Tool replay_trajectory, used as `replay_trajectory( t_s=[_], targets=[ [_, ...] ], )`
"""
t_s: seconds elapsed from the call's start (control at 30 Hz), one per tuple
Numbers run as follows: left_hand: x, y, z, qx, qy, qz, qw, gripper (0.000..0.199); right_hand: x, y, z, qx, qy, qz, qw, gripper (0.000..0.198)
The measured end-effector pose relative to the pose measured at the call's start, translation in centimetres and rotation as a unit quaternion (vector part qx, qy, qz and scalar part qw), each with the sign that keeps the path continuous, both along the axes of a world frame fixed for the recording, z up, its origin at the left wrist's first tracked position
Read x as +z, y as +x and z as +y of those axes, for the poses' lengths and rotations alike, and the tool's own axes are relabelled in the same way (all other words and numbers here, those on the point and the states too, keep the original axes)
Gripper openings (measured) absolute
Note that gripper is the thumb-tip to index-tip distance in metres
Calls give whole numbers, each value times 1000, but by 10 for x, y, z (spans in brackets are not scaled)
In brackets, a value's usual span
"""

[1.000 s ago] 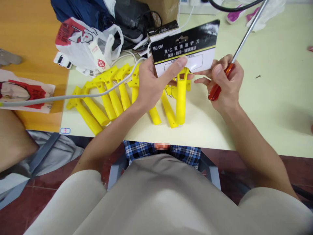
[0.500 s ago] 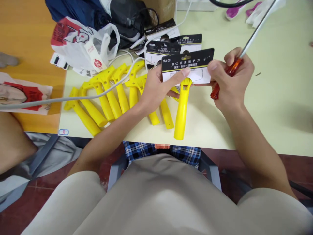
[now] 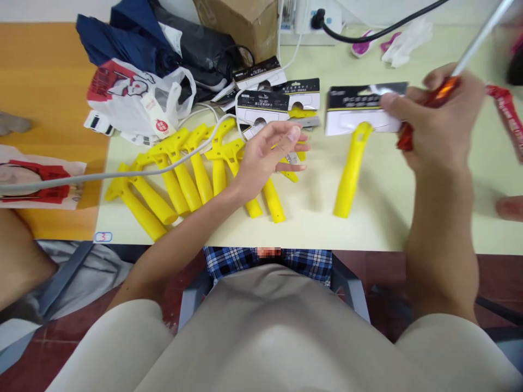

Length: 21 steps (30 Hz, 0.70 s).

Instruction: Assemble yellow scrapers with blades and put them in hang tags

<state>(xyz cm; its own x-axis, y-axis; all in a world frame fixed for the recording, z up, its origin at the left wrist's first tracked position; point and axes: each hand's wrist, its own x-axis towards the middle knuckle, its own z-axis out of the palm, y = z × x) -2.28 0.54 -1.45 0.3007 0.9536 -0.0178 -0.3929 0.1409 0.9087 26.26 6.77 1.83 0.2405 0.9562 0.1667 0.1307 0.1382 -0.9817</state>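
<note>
My right hand (image 3: 443, 122) holds a screwdriver (image 3: 445, 90) with a translucent red-orange handle, its metal shaft pointing up and right. Between the same thumb and fingers it pinches the black-and-white header card (image 3: 339, 121) of a cleaning scraper, whose yellow handle (image 3: 352, 177) hangs down over the table. My left hand (image 3: 263, 158) is empty, fingers apart, above several yellow scrapers (image 3: 143, 212) lying in a row. Part of a scraper under the left fingers is hidden. Behind that hand lie more carded scrapers (image 3: 263, 103), partly overlapping.
A white cable (image 3: 163, 171) crosses over the yellow handles. Behind are a plastic bag (image 3: 118, 81), dark bags (image 3: 200, 49), a cardboard box (image 3: 249, 24) and a power strip (image 3: 327, 22). A red wrapper (image 3: 509, 120) and another person's fingers (image 3: 510, 208) show at the right.
My left hand has let go of the carded scraper and opened. My right hand has carried the scraper and screwdriver to the right, and the view has tilted up slightly.
</note>
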Motion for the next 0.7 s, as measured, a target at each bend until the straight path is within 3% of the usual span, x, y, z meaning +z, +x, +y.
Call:
replay_trajectory(
  t_s=[0.07, 0.17, 0.3, 0.47, 0.57, 0.7],
  targets=[
    [0, -2, 2, 39, 31, 0, 999, 29, 6, 38, 20, -105, -20, -49, 993, 63],
    [2, -4, 5, 94, 97, 3, 991, 26, 0, 82, 45, -234, -114, -95, 961, 62],
    [10, -5, 5, 146, 201, -1, 969, 26, -25, 107, 62, -236, -194, -126, 944, 55],
    [18, -3, 3, 180, 199, 35, 963, 16, -40, 111, 76, -235, -221, -200, 925, 62],
    [24, -14, 0, 168, 233, 57, 956, 18, -40, 113, 81, -231, -253, -268, 900, 68],
    [46, -42, -25, 99, 222, 108, 964, 21, -46, 116, 74, -209, -219, -301, 904, 64]
  ],
)
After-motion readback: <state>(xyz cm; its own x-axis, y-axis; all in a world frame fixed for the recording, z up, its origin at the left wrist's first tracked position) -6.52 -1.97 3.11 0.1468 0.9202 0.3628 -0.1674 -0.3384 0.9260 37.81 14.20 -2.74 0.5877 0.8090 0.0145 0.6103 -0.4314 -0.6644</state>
